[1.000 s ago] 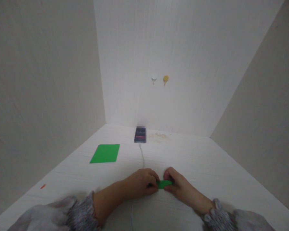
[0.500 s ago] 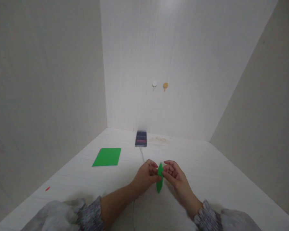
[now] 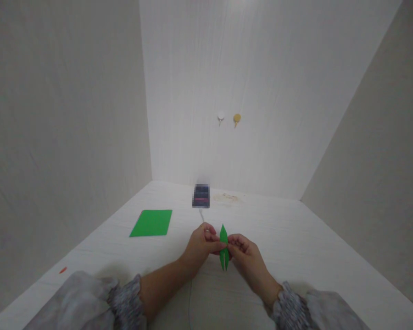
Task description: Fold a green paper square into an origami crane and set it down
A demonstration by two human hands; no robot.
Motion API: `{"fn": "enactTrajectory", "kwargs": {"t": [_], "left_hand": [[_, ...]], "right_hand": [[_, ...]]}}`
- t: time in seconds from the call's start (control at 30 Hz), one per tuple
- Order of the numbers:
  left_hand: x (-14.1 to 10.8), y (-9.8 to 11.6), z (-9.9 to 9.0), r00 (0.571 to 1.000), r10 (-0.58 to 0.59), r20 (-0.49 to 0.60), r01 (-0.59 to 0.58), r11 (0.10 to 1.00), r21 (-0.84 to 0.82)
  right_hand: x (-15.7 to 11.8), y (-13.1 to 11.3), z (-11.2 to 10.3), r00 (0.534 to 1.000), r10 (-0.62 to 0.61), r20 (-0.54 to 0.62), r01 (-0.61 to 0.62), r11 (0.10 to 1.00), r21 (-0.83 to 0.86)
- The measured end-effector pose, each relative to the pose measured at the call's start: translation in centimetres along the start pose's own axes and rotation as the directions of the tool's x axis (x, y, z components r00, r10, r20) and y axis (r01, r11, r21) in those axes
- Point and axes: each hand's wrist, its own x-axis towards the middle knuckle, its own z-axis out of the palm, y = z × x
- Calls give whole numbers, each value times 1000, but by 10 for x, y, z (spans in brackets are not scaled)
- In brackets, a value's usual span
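A narrow folded green paper (image 3: 223,234) is held upright between both hands, pointed at the top and split into two points at the bottom. My left hand (image 3: 202,244) pinches it at mid-height from the left, with the thumb across its front. From the right, my right hand (image 3: 246,254) grips the same paper by its edge with thumb and fingertips. Flat on the white table to the left lies a square green sheet (image 3: 152,223).
A dark phone-like device (image 3: 201,196), blurred out, lies near the back wall with a pale cable (image 3: 190,302) running toward the front. A small red piece (image 3: 63,270) is at the left. On the wall hang a white hook (image 3: 220,117) and a yellow hook (image 3: 237,118).
The folded paper has turned, and its split lower end now shows. Both hands have shifted slightly left, and the right fingers have closed on the paper's edge.
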Motion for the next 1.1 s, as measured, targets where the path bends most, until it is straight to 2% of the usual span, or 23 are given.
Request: {"fn": "enactTrajectory", "kwargs": {"t": [0.23, 0.47, 0.6, 0.7, 0.8, 0.97, 1.1], "left_hand": [[2, -5, -2, 1000, -16, 21, 16, 1000, 11], [-2, -5, -2, 997, -13, 78, 19, 997, -74], [-5, -1, -1, 998, -58, 40, 59, 998, -26], [-5, 1, 1, 996, -87, -22, 88, 996, 36], [-6, 0, 2, 997, -45, -58, 50, 995, 82], [-8, -3, 3, 998, 61, -33, -58, 994, 91], [-9, -2, 4, 996, 85, -23, -82, 991, 106]], "right_hand": [[1, -3, 0, 995, 101, -13, -100, 993, 58], [-1, 2, -3, 997, 52, -49, -49, 997, 58], [-4, -3, -1, 999, 22, -39, -21, 999, 35], [-6, -5, 0, 999, -10, -48, 9, 1000, -22], [-7, -1, -2, 997, -69, -43, 64, 992, -106], [-7, 3, -6, 975, -219, -49, 190, 922, -337], [-9, 2, -5, 961, -266, -81, 214, 894, -395]]}}
